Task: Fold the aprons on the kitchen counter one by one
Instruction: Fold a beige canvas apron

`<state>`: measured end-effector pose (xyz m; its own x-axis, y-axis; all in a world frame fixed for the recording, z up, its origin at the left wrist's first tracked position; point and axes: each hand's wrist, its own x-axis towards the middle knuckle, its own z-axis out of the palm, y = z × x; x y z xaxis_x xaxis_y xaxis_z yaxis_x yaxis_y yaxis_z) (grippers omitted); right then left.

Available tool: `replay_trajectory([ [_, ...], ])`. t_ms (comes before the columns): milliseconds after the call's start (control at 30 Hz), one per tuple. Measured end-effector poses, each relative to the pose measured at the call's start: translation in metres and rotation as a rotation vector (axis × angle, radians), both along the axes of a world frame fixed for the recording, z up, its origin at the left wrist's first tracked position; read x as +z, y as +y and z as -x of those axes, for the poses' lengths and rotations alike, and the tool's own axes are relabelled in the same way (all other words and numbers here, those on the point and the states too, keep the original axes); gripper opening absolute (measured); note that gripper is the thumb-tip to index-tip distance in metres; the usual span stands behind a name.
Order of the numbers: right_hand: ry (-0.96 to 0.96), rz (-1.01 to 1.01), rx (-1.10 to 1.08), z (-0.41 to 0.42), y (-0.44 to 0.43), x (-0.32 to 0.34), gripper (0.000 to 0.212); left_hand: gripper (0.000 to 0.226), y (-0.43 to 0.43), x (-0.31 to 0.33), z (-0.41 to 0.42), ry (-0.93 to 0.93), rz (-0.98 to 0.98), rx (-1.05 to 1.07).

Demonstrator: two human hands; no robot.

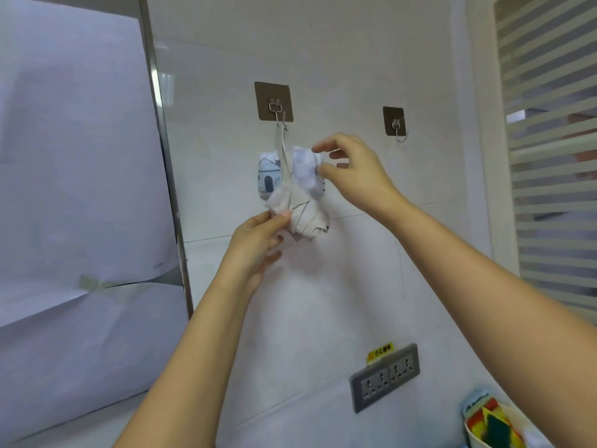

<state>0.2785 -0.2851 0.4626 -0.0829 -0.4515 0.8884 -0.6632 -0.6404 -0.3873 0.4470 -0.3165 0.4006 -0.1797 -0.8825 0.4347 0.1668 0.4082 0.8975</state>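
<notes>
One bundled white-and-beige printed cloth apron [298, 202] is hung by its strings from the brown square adhesive hook [274, 100], centre of frame. Its lower left edge is pinched by the left grip [255, 244]; whether the right grip [355, 176], spread at the upper fold, holds it cannot be told. Stowing seems nearly done; a gentle release is called for next.

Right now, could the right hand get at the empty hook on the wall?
Probably yes. The empty hook sits just up and right of the right hand, with only bare wall between them, and nothing hangs from it.
</notes>
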Motion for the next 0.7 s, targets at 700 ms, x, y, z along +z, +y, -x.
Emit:
replay_trajectory([
  [700, -0.368, -0.063, -0.163, -0.045, -0.014, -0.077, 0.043, 0.028, 0.015, -0.008, 0.036, 0.229, -0.082, -0.166],
])
